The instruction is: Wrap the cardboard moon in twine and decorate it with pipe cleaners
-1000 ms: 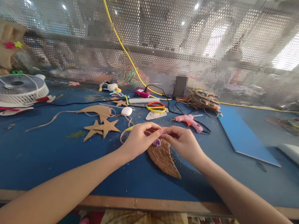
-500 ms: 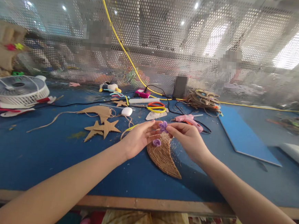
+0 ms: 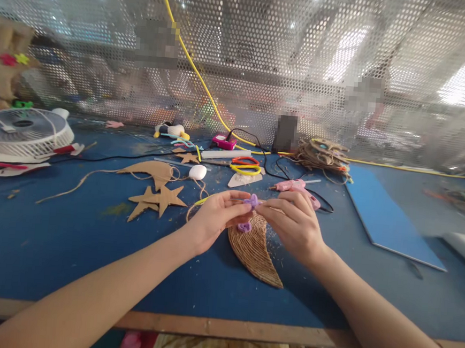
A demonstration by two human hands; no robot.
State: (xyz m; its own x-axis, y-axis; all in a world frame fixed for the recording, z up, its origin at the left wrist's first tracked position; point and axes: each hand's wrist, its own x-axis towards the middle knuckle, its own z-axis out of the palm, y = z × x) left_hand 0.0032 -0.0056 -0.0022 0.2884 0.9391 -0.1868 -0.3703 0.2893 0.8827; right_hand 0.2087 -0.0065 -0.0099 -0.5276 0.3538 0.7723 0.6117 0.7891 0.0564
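Observation:
A small purple flower [image 3: 252, 201], fuzzy-looking, is pinched between the fingertips of my left hand [image 3: 216, 218] and my right hand [image 3: 295, 222]. Both hands are closed on it, above a twine-wrapped crescent moon [image 3: 256, 253] that lies on the blue table. A second purple flower [image 3: 244, 227] sits on the moon's left edge, just under my left fingers. The upper part of the moon is hidden by my hands. Behind my right hand lies a pink glue gun [image 3: 291, 185], its nozzle pointing left.
Cardboard stars [image 3: 170, 200], a cardboard crescent [image 3: 152, 173] and a white rounded object [image 3: 198, 172] lie to the left. Scissors [image 3: 246, 168] with red and yellow handles lie ahead. Farther out are a fan [image 3: 26, 133], a twine pile [image 3: 324, 155] and a blue board [image 3: 390, 218].
My left thumb has closed onto the flower, and my right fingers have turned over and curled beside it. The view has shifted slightly.

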